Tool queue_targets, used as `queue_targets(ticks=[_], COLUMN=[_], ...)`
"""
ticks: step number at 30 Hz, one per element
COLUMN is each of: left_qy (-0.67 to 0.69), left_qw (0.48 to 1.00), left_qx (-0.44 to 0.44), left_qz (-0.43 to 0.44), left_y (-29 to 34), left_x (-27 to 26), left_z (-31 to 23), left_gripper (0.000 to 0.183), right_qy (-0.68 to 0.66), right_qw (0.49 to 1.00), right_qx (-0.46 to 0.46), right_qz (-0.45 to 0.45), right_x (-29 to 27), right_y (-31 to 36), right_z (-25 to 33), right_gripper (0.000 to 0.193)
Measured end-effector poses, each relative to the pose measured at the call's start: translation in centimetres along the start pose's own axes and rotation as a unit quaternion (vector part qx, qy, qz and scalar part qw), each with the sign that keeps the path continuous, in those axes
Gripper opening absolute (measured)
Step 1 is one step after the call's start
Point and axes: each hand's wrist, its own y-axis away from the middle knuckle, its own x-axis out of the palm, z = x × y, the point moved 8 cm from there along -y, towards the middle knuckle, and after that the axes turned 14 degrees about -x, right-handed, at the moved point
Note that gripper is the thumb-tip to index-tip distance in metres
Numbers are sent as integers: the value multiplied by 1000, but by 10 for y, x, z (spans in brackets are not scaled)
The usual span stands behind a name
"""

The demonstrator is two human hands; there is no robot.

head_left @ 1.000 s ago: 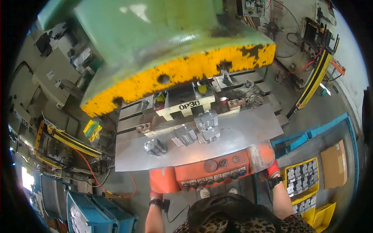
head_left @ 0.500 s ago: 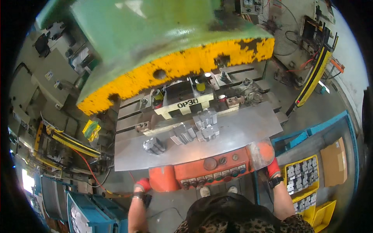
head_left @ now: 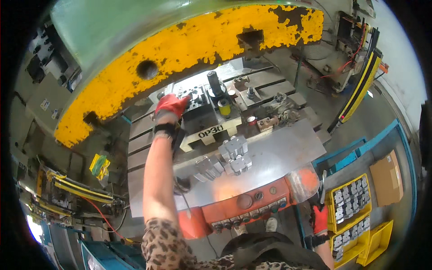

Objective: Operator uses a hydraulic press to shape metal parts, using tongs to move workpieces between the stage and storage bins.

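Observation:
My left hand (head_left: pixel 171 106), in a red and grey glove, reaches under the raised press ram (head_left: pixel 202 38) to the die. Its fingers are bent at the left end of a grey metal part (head_left: pixel 195 97) with dark holes; what they grip is hidden. Beside that part stands a dark guide post (head_left: pixel 213 83). My right hand (head_left: pixel 320 218), red-gloved, is low on the right beside the yellow bins, closed around a slim grey tool (head_left: pixel 322 188) that points upward. On the steel plate (head_left: pixel 279 153) lie stacked silver metal parts (head_left: pixel 236 155).
An orange control console (head_left: pixel 245 204) with buttons stands before me. Yellow bins (head_left: pixel 350 198) of metal parts and a cardboard sheet (head_left: pixel 387 179) are at right. A yellow-black light-curtain post (head_left: pixel 360 83) rises far right; a rag (head_left: pixel 281 104) lies on the bed. A dark cord hangs by my left forearm.
The ram has risen, exposing the die. My left hand has gone from beside the console up into the die. My right hand has dropped from the console's right end and now holds the tool.

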Motion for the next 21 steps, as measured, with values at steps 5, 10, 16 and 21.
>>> queue_targets(ticks=[5, 10, 16, 21], left_qy=[-111, -154, -106, -83], left_qw=[990, 986, 993, 996], left_qx=[-63, -17, -33, -13], left_qz=[64, 57, 40, 10], left_y=[-47, -73, -35, 53], left_x=[63, 75, 27, -12], left_z=[-50, -66, -56, 13], left_gripper=[70, 58, 70, 71], right_qy=[86, 130, 226, 231], right_qw=[985, 989, 875, 831], right_qx=[-108, -68, -343, -369], right_qz=[-105, 8, 256, 345], right_x=[-33, 10, 142, 211], right_y=[51, 75, 55, 34], right_z=[62, 183, 319, 308], right_gripper=[37, 44, 47, 45])
